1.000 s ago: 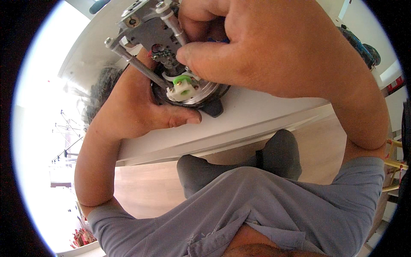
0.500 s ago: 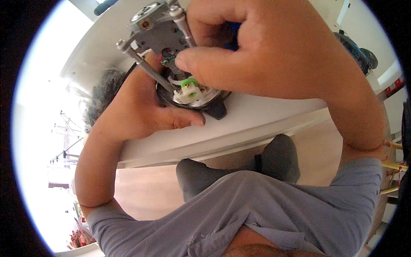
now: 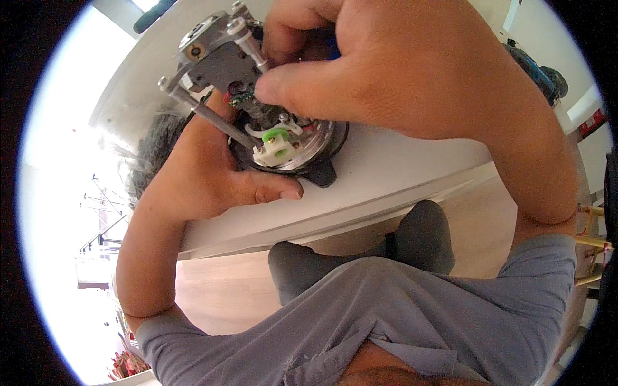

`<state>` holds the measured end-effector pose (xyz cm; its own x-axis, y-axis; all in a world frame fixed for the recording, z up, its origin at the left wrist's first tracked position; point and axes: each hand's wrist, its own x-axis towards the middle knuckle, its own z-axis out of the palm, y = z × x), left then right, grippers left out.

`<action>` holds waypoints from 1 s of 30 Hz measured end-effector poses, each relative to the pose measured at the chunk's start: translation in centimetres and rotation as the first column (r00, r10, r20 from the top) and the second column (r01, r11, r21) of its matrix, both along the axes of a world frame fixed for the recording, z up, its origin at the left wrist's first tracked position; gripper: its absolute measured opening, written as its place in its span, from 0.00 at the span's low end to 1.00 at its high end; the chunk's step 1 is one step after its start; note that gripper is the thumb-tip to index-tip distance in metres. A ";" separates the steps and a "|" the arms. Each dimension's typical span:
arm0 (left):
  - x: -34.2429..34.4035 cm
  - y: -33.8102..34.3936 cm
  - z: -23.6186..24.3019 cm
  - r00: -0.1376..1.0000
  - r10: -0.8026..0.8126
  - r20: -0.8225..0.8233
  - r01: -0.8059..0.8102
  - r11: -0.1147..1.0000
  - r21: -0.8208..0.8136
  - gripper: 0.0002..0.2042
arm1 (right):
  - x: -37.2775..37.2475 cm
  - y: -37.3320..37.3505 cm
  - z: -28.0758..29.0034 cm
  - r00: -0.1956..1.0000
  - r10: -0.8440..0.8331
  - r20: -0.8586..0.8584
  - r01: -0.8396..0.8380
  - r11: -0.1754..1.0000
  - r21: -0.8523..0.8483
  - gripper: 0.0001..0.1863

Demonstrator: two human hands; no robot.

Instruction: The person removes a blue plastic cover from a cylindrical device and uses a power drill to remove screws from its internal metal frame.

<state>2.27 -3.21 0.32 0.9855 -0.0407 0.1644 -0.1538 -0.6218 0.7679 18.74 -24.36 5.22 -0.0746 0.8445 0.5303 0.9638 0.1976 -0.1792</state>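
A motor-like mechanical assembly (image 3: pixel 225 67) stands tilted over the table, with a grey metal body, metal posts and a round black base. Low on it sits a white plastic block (image 3: pixel 278 153) with a green piece (image 3: pixel 275 134). My left hand (image 3: pixel 206 167) is closed round the base from the left, its thumb along the near rim and its other fingers hidden behind. Above the base, my right hand (image 3: pixel 360 71) is closed, its thumb pressed beside a metal post (image 3: pixel 248 46). Something blue shows between its curled fingers, mostly hidden, so I cannot name it.
The white table (image 3: pixel 399 161) ends at a near edge just in front of my legs. A dark bundle (image 3: pixel 158 145) lies left of my left hand. Beyond my right forearm is a black and blue object (image 3: pixel 541 74). A dark rounded item (image 3: pixel 153 16) is at the far left.
The assembly has shifted a little left and tilted, showing more of its round base and white block. Both hands have moved with it, the right one slightly leftward.
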 end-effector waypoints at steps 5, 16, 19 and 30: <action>-0.3 -0.1 0.2 1.000 0.010 0.029 -0.012 0.998 0.057 0.55 | -0.4 -0.3 0.6 0.999 -0.011 -0.049 0.007 0.998 -0.068 0.18; 0.0 -0.7 0.3 0.997 0.004 0.078 -0.010 0.997 0.071 0.55 | -0.7 -0.7 3.6 0.979 -0.074 -0.188 0.015 0.954 -0.299 0.18; -0.2 -0.7 0.4 0.997 0.018 0.069 -0.025 0.995 0.098 0.54 | -0.8 0.1 2.5 0.991 -0.106 0.084 0.118 0.982 -0.149 0.18; -0.3 -0.9 0.7 0.997 0.067 -0.041 -0.067 0.998 0.012 0.54 | -1.8 -0.5 3.4 0.969 -0.177 -0.170 0.125 0.952 -0.278 0.16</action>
<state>1.98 -4.12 1.00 0.9920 0.0243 0.1238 -0.0800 -0.6376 0.7662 16.94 -24.89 8.58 0.1457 0.9492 0.2788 0.9211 -0.0273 -0.3885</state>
